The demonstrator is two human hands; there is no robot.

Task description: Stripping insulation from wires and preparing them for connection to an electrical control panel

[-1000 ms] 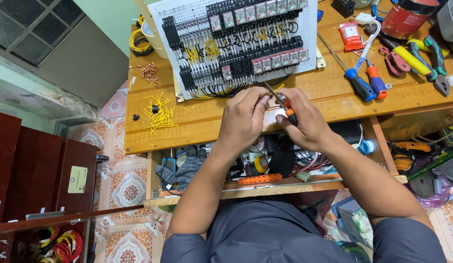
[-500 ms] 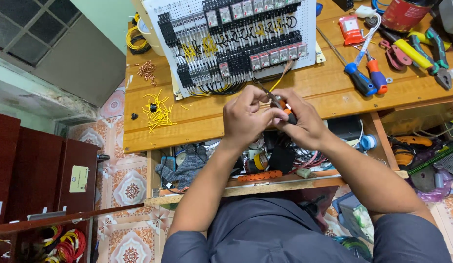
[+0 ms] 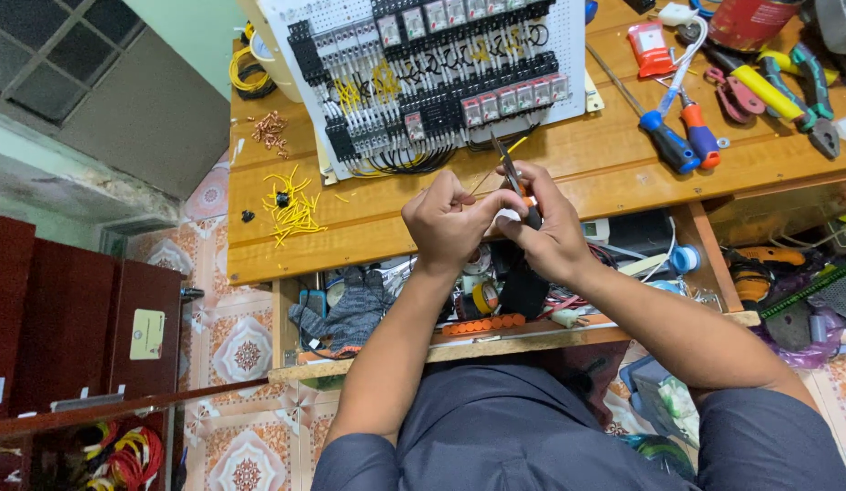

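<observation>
A patterned tile floor runs under a wooden tabletop, with a cluttered lower shelf beneath it. From my seat behind the head camera, I look down on both hands meeting just above the tabletop's near edge.

My right hand is wrapped around a small pair of pliers; its fingers are clenched on the orange-and-black handles, and the dark tip points up toward the white wiring panel. My left hand is curled, thumb and forefinger pinched together right at the pliers' tip. I judge they pinch a thin yellow wire, though only a short stretch of it shows and I cannot see the grip itself.

I judge the step in hand to be working a wire end with the pliers, stripping or trimming it. The next move would call for a steady squeeze and a short pull while the left hand keeps the wire from slipping.

The wire looks fine, bright yellow and flexible, like the cut yellow offcuts scattered on the tabletop to the left. Screwdrivers and other hand tools lie well apart to the right.
</observation>
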